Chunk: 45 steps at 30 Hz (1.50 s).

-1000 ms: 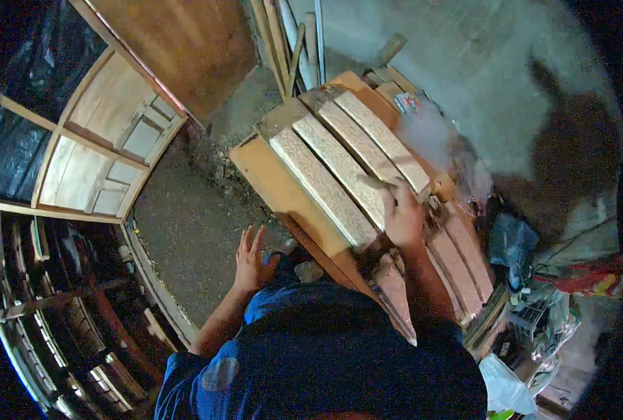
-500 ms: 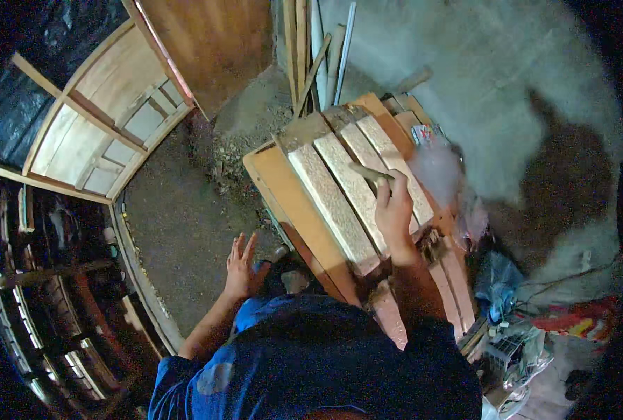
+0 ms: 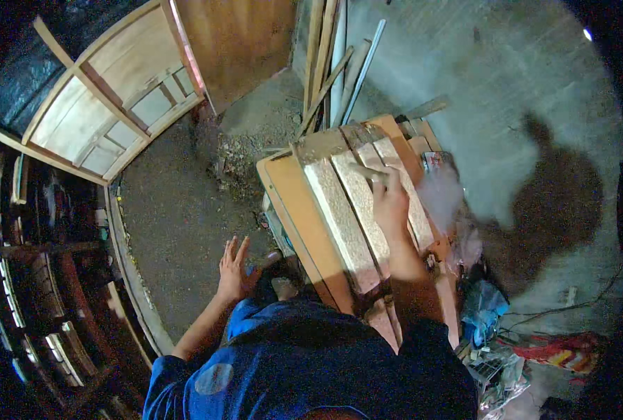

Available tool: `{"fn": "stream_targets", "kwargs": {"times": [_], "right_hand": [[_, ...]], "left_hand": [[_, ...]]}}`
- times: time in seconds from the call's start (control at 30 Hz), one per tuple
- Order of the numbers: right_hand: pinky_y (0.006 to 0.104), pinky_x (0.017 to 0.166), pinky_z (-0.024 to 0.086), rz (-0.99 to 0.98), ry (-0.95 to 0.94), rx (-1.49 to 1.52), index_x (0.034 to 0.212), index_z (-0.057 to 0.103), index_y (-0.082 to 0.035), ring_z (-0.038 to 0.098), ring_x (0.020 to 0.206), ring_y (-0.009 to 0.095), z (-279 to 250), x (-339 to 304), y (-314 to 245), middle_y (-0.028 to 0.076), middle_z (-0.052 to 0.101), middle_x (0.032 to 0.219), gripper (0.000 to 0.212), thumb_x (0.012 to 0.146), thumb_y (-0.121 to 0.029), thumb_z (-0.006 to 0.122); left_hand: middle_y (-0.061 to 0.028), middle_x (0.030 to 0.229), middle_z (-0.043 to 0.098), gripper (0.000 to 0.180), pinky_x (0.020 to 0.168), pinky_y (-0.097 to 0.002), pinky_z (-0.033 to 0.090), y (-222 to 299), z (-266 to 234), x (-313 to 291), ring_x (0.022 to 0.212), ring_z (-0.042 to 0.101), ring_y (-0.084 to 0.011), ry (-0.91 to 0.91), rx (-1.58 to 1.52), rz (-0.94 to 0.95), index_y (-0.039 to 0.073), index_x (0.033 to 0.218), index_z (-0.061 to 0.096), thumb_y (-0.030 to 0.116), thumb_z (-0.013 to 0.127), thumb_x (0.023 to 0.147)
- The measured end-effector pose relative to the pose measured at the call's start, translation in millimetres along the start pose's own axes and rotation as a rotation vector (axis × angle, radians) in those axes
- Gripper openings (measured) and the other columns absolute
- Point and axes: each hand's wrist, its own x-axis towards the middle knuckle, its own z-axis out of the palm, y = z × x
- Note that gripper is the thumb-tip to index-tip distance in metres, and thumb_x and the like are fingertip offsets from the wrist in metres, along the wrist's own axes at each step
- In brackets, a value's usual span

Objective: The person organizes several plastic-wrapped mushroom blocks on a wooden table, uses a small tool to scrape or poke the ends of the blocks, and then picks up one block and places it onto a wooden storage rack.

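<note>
The right hand [image 3: 392, 206] has its fingers curled round a short stick [image 3: 362, 169], held over the pale rough-faced bars [image 3: 343, 220] on the orange board [image 3: 294, 210], right of the board's middle and toward its far edge, while its near end is partly hidden by the blue shirt [image 3: 297, 350]; whether the stick's tip touches a bar, I cannot tell. The stick looks slim, stiff and probably light, most likely wood, so a firm hold at the palm end should leave the other end free and steady. The bars look rigid and fairly heavy, their pitted tops perhaps crumbly rather than slick, with corners that may chip; gripping across the long sides, near the middle, would seem safer than pinching an end, though the dark gaps between them look tight for fingers. The left hand [image 3: 233, 273] is empty, its fingers spread, out past the board's left edge above the dark ground [image 3: 178, 210], touching none of the bars
</note>
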Motion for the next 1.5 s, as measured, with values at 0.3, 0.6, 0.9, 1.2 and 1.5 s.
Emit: {"fn": "stream_targets", "kwargs": {"times": [0.3, 0.6, 0.9, 1.2, 1.5], "right_hand": [[0.0429, 0.074, 0.048, -0.127, 0.364, -0.034, 0.110, 0.054, -0.002, 0.062, 0.085, 0.038, -4, 22, 23, 0.023, 0.063, 0.096, 0.024, 0.093, -0.019, 0.056], [0.0431, 0.070, 0.048, 0.213, 0.114, -0.184, 0.107, 0.054, -0.005, 0.064, 0.082, 0.037, -40, -6, 74, 0.023, 0.063, 0.088, 0.023, 0.094, -0.023, 0.055], [0.0417, 0.074, 0.048, 0.186, 0.199, -0.235, 0.107, 0.054, -0.004, 0.062, 0.085, 0.036, -71, -79, 103, 0.019, 0.064, 0.092, 0.022, 0.091, -0.019, 0.057], [0.0397, 0.082, 0.047, 0.401, 0.211, -0.129, 0.107, 0.057, -0.004, 0.061, 0.095, 0.034, -117, -128, 88, 0.016, 0.063, 0.104, 0.023, 0.091, -0.021, 0.056], [0.0398, 0.072, 0.050, 0.455, 0.261, -0.112, 0.109, 0.056, -0.005, 0.065, 0.085, 0.034, -132, -169, 111, 0.019, 0.066, 0.096, 0.025, 0.090, -0.021, 0.059]], "left_hand": [[-0.0214, 0.149, 0.024, 0.081, 0.107, -0.0557, 0.027, 6, -5, -1, 0.138, 0.022, -0.0431, 0.011, 0.004, 0.007, 0.016, 0.146, 0.028, 0.026, 0.072, 0.078], [-0.0216, 0.149, 0.025, 0.081, 0.107, -0.0541, 0.027, 5, 5, -7, 0.138, 0.023, -0.0419, 0.043, 0.036, 0.062, 0.015, 0.145, 0.029, 0.024, 0.072, 0.077], [-0.0228, 0.149, 0.024, 0.081, 0.107, -0.0537, 0.027, 16, 9, -7, 0.138, 0.023, -0.0416, -0.009, 0.052, 0.158, 0.014, 0.146, 0.028, 0.027, 0.071, 0.078], [-0.0238, 0.148, 0.025, 0.082, 0.107, -0.0535, 0.027, 35, 17, -6, 0.137, 0.024, -0.0420, -0.052, 0.089, 0.218, 0.014, 0.146, 0.028, 0.028, 0.072, 0.077], [-0.0238, 0.148, 0.025, 0.083, 0.108, -0.0533, 0.026, 44, 24, -7, 0.137, 0.024, -0.0421, -0.081, 0.141, 0.291, 0.016, 0.147, 0.027, 0.027, 0.072, 0.078]]}}
